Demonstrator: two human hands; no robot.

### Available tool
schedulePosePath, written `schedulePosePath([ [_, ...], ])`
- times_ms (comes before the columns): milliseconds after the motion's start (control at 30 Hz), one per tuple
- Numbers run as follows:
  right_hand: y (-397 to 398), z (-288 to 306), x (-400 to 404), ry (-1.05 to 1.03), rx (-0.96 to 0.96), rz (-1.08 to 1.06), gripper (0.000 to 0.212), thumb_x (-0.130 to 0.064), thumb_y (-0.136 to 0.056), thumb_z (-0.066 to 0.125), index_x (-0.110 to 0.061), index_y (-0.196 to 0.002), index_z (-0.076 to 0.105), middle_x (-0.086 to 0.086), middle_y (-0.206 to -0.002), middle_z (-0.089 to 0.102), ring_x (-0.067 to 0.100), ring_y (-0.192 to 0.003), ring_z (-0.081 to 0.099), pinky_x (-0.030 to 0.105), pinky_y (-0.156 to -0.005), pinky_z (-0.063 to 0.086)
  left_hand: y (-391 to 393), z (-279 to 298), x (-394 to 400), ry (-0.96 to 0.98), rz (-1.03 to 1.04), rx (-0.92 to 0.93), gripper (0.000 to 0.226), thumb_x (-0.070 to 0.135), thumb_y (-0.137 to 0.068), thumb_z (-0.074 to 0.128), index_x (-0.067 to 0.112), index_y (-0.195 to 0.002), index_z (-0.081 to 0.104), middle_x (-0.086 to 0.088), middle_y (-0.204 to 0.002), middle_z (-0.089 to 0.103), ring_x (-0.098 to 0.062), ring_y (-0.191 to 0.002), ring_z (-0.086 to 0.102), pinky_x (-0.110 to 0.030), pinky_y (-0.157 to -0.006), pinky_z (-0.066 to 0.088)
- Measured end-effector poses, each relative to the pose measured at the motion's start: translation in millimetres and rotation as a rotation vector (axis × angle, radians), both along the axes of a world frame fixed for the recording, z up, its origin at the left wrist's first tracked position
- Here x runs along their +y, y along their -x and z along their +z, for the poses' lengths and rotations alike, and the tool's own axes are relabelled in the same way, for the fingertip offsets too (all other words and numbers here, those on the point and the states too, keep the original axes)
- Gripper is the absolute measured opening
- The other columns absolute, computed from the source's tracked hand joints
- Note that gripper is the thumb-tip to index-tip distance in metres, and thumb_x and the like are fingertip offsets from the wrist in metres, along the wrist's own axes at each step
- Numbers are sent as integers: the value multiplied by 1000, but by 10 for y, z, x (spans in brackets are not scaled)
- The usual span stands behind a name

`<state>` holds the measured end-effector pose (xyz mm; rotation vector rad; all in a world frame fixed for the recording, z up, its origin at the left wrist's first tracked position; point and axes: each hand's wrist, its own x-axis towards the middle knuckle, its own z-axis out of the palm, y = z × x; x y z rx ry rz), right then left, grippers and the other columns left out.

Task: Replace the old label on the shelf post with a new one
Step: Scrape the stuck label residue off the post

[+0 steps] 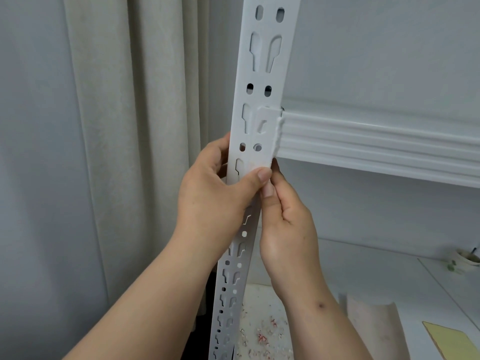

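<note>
While both thumbs press — shelf post (259,100) gripped.

A room in a home, it seems. Beige curtains (135,152) hang beside a white slotted shelving unit (376,149). A ceramic cup (467,258) stands by the plain wall.

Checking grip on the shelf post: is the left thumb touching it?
Touching. The head view shows the left hand wrapped round the shelf post, its thumb pressed flat across the front face.

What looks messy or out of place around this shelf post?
Red and white scraps lie scattered on the surface beside the foot of the shelf post. They look like scrapings. Both hands are on the post higher up.
</note>
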<state>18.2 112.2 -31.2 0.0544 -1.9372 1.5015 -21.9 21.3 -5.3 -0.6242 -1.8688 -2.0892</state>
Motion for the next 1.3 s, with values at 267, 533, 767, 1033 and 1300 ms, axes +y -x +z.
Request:
schedulePosePath([
  [267,22,-22,11,-10,6,-3,38,-40,-99,38,-41,-136,47,-26,-123,61,-16,-112,52,7,-94,41,-2,1,-28,-18,-39,16,53,7,-81,78,26,-128,62,14,-108,75,-1,-103,69,-26,-93,54],
  [533,-5,-23,14,17,-12,27,40,-30,-101,40,-44,-138,41,-43,-112,52,-26,-107,46,-4,-85,34,-34,-79,-60,51,-55,35,82,-2,-82,72,38,-146,40,26,-133,58,9,-123,53,-17,-101,43],
  [767,-12,-43,23,-7,-9,-5,40,-32,-101,39,-42,-140,42,-41,-127,46,-29,-114,37,-5,-90,30,-179,-120,-53,59,310,274,17,20,-90,63,31,-102,57,18,-111,59,6,-109,54,1,-87,34],
  [1033,-18,-27,30,16,-18,33,39,-30,-101,41,-38,-138,45,-29,-134,51,-19,-120,42,7,-102,35,-187,-178,-43,126,366,377,14,37,-93,52,39,-80,57,21,-106,55,10,-107,51,-51,-97,45],
  [1300,17,112,-64,136,-26,-112,36,-50,-94,43,-30,-116,64,-14,-108,70,0,-103,63,32,-95,50,-119,-30,67,91,366,134,58,40,-77,79,34,-115,35,30,-113,35,-4,-109,44,-45,-107,38],
])
